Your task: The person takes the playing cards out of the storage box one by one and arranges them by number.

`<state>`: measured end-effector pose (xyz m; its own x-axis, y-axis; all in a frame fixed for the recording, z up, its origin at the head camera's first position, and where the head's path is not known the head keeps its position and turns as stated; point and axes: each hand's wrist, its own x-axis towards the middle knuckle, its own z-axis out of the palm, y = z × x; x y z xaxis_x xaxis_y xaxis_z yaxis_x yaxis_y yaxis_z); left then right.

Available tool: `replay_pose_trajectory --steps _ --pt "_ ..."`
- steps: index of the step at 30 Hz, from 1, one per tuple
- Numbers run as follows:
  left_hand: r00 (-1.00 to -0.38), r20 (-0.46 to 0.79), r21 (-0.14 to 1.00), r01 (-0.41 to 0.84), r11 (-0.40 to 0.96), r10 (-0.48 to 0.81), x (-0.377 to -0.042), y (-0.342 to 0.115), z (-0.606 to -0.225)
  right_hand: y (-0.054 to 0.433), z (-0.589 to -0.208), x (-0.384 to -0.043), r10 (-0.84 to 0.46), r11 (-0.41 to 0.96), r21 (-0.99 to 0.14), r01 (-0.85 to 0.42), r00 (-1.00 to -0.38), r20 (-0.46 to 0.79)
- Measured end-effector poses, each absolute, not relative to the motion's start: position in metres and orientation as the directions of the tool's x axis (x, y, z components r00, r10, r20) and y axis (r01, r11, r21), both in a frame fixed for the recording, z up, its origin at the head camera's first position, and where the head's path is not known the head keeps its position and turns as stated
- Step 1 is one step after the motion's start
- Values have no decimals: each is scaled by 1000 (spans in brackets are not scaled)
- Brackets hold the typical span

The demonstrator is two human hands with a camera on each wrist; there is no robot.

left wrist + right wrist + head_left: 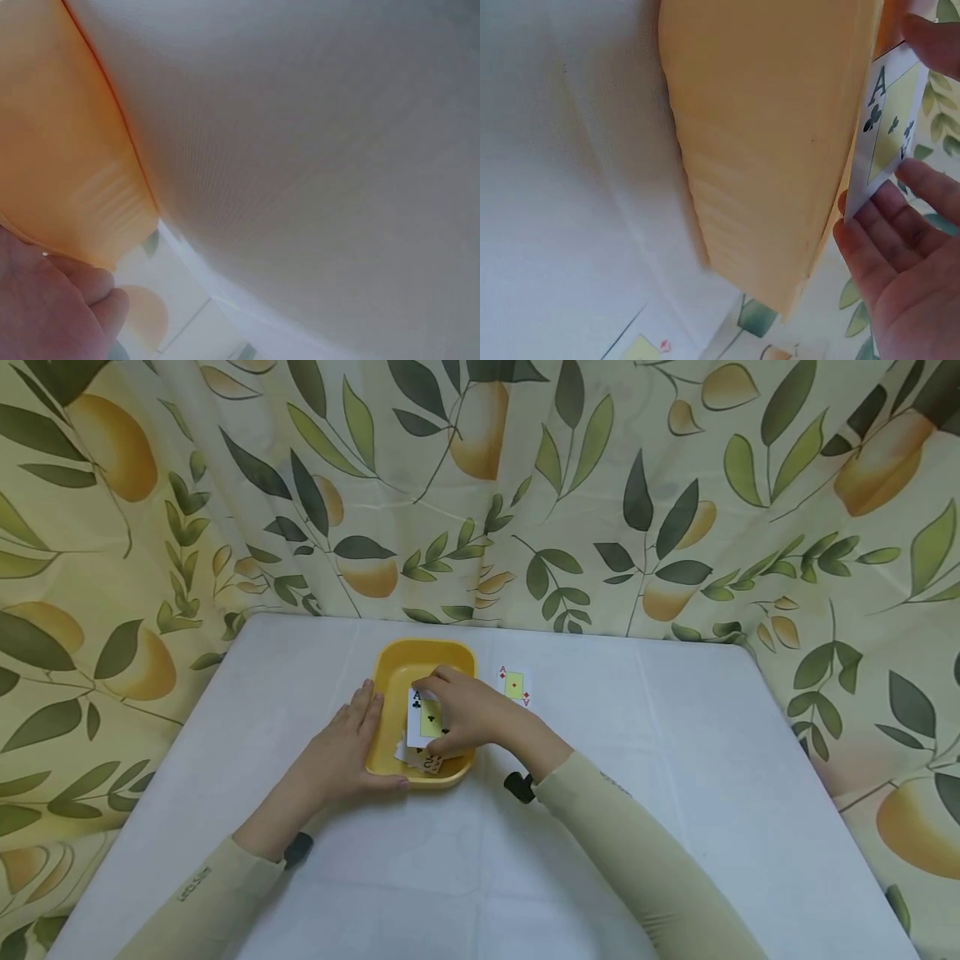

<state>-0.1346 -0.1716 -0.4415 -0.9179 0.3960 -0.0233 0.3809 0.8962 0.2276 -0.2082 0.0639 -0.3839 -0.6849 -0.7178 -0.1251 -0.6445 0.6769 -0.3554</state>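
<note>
A yellow plastic tray (397,652) stands on the white-covered table. Along its left side lies my left hand (347,747), fingers fairly straight against the wall and thumb at the near rim; the left wrist view shows its fingertips at the tray edge. Over the tray, my right hand (467,714) grips an ace of clubs (417,727) between thumb and fingers, also seen face-on in the right wrist view. Beneath that card, several other playing cards (424,762) lie loosely in the tray, partly covered by the card and the hand.
An ace of diamonds (514,685) lies face up on the white cloth (600,777), just right of the tray. Behind the table's far edge hangs a curtain (555,527) printed with leaves and fruit. Both wrists carry small black devices.
</note>
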Motion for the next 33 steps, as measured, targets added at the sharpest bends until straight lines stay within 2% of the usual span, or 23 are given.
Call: replay_pose_trajectory --steps 19,33 --pt "-919 -17 240 378 894 393 -135 -169 -441 73 -382 -215 -672 708 -403 -580 -728 -132" --pt "-927 -24 253 357 899 374 -133 -167 -440 109 -370 -222 -633 716 -442 -541 -770 -82"
